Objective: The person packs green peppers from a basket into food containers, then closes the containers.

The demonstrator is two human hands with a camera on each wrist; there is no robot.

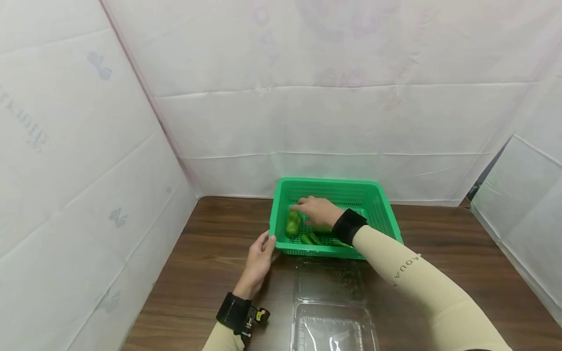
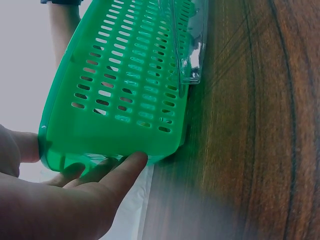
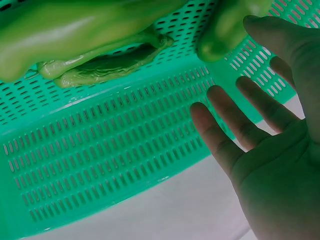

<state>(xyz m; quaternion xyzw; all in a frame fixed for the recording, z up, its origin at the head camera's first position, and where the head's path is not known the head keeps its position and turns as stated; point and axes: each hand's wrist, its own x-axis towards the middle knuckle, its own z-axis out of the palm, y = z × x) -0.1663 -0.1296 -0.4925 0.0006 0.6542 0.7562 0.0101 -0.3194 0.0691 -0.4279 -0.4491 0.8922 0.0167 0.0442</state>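
A green perforated plastic basket (image 1: 331,182) stands at the back of the table with several green peppers in it. My left hand (image 1: 258,262) holds its near left corner, thumb at the rim and fingers along the outer wall. Over the basket's left part, my right hand (image 1: 321,210) reaches in with spread fingers and holds nothing. Close to those fingers is a plump green pepper (image 1: 293,225) at the left end. Narrower peppers (image 1: 311,239) lie along the near wall. In the right wrist view, a large pale green pepper (image 3: 90,30) lies beside wrinkled thin ones (image 3: 107,67).
A clear plastic clamshell box (image 1: 333,326) lies unfolded in front of the basket, its far half against the basket's near side. White sheeting (image 1: 333,126) hangs behind and at both sides of the brown wooden table (image 1: 175,292).
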